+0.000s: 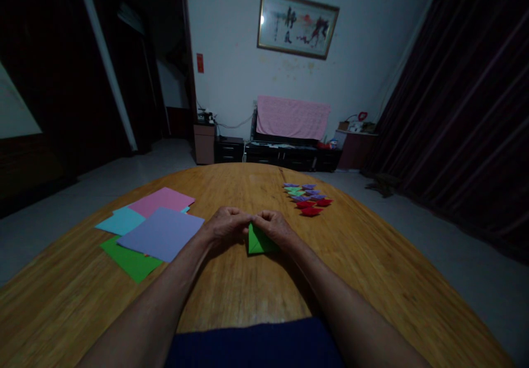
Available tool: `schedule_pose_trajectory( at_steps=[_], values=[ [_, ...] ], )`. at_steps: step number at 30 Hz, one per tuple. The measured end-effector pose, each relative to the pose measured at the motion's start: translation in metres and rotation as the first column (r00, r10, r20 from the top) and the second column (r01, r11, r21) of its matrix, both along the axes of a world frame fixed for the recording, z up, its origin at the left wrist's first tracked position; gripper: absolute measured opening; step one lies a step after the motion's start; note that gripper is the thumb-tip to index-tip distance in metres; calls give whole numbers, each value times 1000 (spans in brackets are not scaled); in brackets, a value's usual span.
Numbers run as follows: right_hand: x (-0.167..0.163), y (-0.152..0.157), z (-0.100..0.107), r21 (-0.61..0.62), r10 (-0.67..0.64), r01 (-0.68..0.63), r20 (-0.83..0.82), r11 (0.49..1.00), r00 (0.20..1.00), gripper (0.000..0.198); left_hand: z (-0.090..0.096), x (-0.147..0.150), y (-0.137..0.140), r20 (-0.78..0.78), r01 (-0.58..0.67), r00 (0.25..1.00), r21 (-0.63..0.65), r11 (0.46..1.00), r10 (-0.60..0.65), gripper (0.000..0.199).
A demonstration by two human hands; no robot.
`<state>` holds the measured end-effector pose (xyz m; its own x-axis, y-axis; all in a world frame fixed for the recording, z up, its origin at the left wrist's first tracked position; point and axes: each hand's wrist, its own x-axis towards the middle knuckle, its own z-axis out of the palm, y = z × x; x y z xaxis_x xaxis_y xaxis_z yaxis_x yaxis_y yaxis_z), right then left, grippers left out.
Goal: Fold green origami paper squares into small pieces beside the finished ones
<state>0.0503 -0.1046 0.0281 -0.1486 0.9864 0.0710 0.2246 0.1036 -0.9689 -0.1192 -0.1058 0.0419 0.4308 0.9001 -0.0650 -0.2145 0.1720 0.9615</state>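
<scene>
A folded piece of green paper (259, 242) with a diagonal crease is between my hands, close to the middle of the wooden table (231, 296). My right hand (274, 227) grips its upper edge, fingers closed over it and hiding part of the right side. The fingers of my left hand (228, 222) are closed in a pinch at the paper's upper left corner, and the fingertips of both hands meet there. How many layers the paper has I cannot tell.
Loose coloured sheets lie at the left: purple (163, 234), pink (162, 201), light blue (120, 222) and green (134, 260). Several small folded paper boats stand in rows at the right, including a red boat (311, 212). Beyond the table is a low black cabinet (273, 156).
</scene>
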Motion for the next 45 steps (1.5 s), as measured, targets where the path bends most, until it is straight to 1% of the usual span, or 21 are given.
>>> schedule_pose_trajectory(
  at_steps=[3,8,11,13,16,22,24,28,29,31,33,35,37,40,42,45],
  values=[
    [-1,-1,1,-6,5,-5,-11,1000,1000,37,-4,0,2,-31,-44,998,34,998,46,26],
    [-4,-3,-1,-13,72,-73,-72,997,995,34,-6,2,4,-31,-96,995,51,994,97,16],
    [-6,-2,-2,2,40,-40,-60,999,997,32,-6,5,4,-40,-127,991,66,990,130,16],
    [-6,0,-3,13,26,-25,-42,1000,999,32,-7,6,3,-44,-114,992,67,991,117,17],
    [-6,1,-4,18,40,-39,-26,999,999,33,-7,5,3,-68,-96,993,72,993,101,20],
    [-5,0,-3,-3,65,-65,-26,998,998,36,-9,1,4,-149,-124,979,106,987,139,12],
    [-4,0,-3,-16,61,-62,-43,998,997,38,-9,1,4,-143,-115,981,121,986,132,14],
    [-2,1,-2,-33,38,-40,-79,999,996,37,-10,3,5,-96,-60,993,138,989,74,17],
    [-2,1,-2,-27,29,-31,-77,999,997,35,-9,3,5,-85,-80,992,136,988,92,15],
    [-2,1,-2,1,-2,2,-69,1000,998,32,-7,4,8,-84,-193,975,128,973,204,13],
    [-3,3,-1,31,-54,56,-77,998,996,29,-5,5,11,-105,-330,932,150,932,347,16],
    [-4,4,-1,49,-109,114,-94,992,990,28,-1,7,11,-132,-403,890,220,888,437,15],
    [-4,5,0,68,-142,150,-100,986,985,27,3,11,9,-151,-408,874,287,866,462,13],
    [-5,5,2,98,-158,167,-90,981,983,27,5,17,3,-165,-371,886,308,876,433,13],
    [-5,4,4,108,-152,161,-83,981,985,27,4,20,1,-160,-364,888,329,871,432,13],
    [-6,2,5,123,-142,151,-79,981,987,26,1,22,2,-169,-369,873,385,846,458,14]
  ],
)
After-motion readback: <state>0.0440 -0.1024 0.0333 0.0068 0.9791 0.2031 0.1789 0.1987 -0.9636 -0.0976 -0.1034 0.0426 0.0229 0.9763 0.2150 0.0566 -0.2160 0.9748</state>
